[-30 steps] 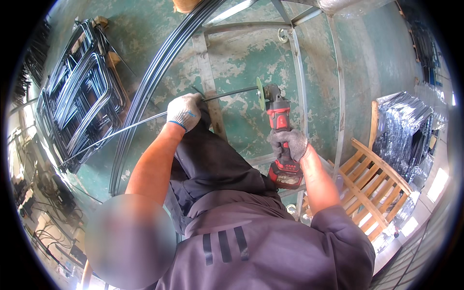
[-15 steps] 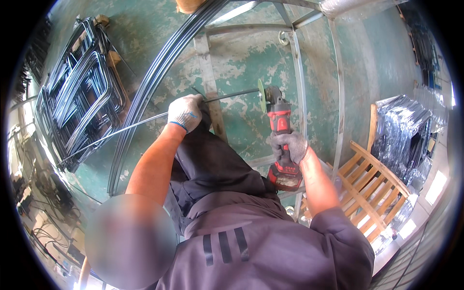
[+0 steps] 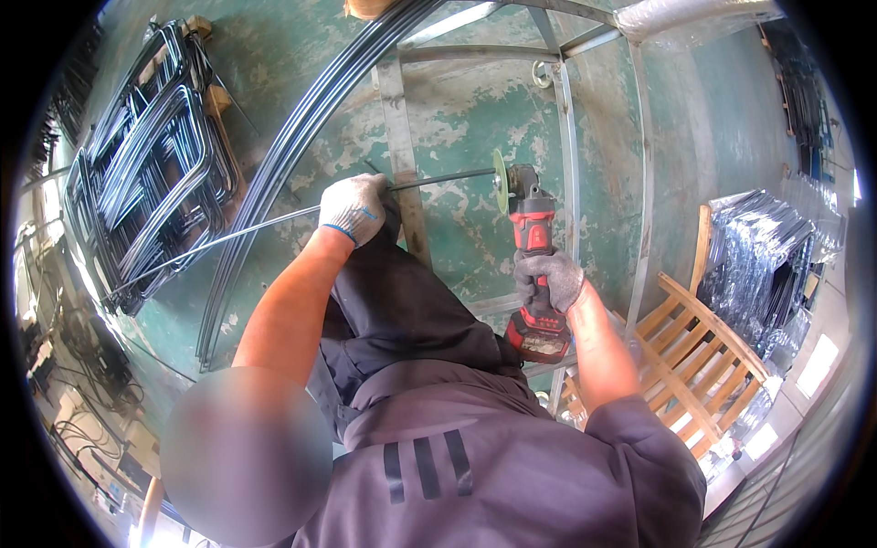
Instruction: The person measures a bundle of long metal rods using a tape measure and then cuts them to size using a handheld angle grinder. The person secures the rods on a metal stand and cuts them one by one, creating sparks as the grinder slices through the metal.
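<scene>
My left hand [image 3: 353, 209], in a white knit glove, is closed round a long thin metal rod [image 3: 446, 179]. The rod runs from the far-left stack across my front, and its right end meets the green disc [image 3: 501, 181] of an angle grinder. Whether the disc touches the rod end or sits just off it, I cannot tell. My right hand [image 3: 551, 279], in a grey glove, grips the red and black cordless angle grinder [image 3: 533, 231] by its body. The battery end of the grinder points back toward me.
A bundle of long rods [image 3: 306, 119] curves past on the left. Beyond it lies a stack of bent metal frames [image 3: 151, 173]. A metal frame stand [image 3: 566, 137] rises ahead. At right are a wooden pallet [image 3: 699, 365] and plastic-wrapped metal parts [image 3: 758, 265].
The view has shifted slightly, so the surroundings sit a little differently. Both hands keep their grips, and the rod and the grinder hold nearly the same position to each other.
</scene>
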The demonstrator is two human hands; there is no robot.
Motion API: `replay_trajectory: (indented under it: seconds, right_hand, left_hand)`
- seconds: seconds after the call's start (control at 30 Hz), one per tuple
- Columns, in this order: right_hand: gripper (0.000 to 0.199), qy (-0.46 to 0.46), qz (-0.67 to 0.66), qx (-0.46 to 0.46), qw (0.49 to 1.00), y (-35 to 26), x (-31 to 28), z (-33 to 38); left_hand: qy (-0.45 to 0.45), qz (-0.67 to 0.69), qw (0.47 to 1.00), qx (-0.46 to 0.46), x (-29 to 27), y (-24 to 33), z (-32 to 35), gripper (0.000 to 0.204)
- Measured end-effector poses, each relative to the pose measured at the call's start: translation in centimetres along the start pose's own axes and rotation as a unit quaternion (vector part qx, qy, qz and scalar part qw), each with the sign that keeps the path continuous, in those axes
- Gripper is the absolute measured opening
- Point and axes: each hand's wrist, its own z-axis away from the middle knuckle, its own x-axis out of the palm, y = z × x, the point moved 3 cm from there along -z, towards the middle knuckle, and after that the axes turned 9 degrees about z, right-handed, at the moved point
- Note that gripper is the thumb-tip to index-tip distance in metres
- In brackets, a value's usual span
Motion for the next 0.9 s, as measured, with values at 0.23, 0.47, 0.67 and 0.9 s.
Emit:
replay_trajectory:
  seconds: [0.23, 0.47, 0.67, 0.9]
  right_hand:
    - [0.022, 0.01, -0.016, 0.014, 1.0, -1.3, 0.0, 1.8]
    - [0.029, 0.036, -0.092, -0.027, 0.995, 0.4, -2.6, 3.0]
    - [0.026, 0.05, -0.11, -0.067, 0.99, 1.3, -3.4, 2.8]
    - [0.026, 0.047, -0.024, -0.104, 0.993, -0.1, -2.0, 1.8]
  left_hand:
    - [-0.003, 0.015, 1.0, -0.009, -0.1, 0.1, 0.0, 0.02]
    - [0.035, 0.078, 0.996, 0.012, -2.0, 0.6, 1.5, 0.018]
    - [0.054, 0.087, 0.994, 0.027, -5.1, 1.4, 4.5, 0.015]
    - [0.032, 0.05, 0.998, -0.011, -7.9, 0.8, 9.1, 0.015]
